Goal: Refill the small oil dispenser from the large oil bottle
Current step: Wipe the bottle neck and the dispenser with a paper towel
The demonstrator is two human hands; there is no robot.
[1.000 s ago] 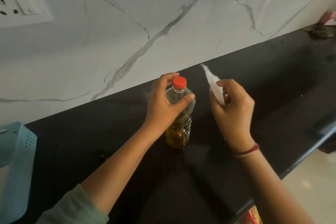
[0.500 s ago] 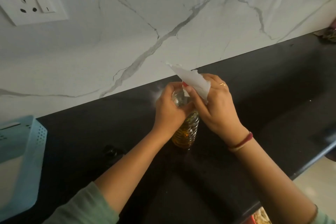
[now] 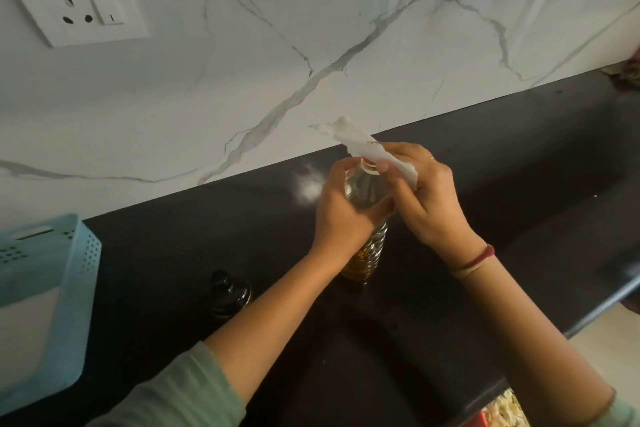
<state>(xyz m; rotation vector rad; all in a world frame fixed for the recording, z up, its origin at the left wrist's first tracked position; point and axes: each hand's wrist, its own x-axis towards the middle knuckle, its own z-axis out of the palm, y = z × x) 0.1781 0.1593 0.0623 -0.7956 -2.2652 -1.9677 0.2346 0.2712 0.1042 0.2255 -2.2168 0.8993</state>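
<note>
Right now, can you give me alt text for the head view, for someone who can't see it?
The left hand grips the shoulder of a clear plastic oil bottle standing on a black stone counter, while the right hand presses a white paper tissue at its red cap. A small dark glass bottle stands left of it.

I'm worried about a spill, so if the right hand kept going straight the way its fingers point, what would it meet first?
The right hand, clutching a white tissue, points left at the clear plastic oil bottle's red-ringed neck, so it probably meets that first, though depth is unclear.
</note>
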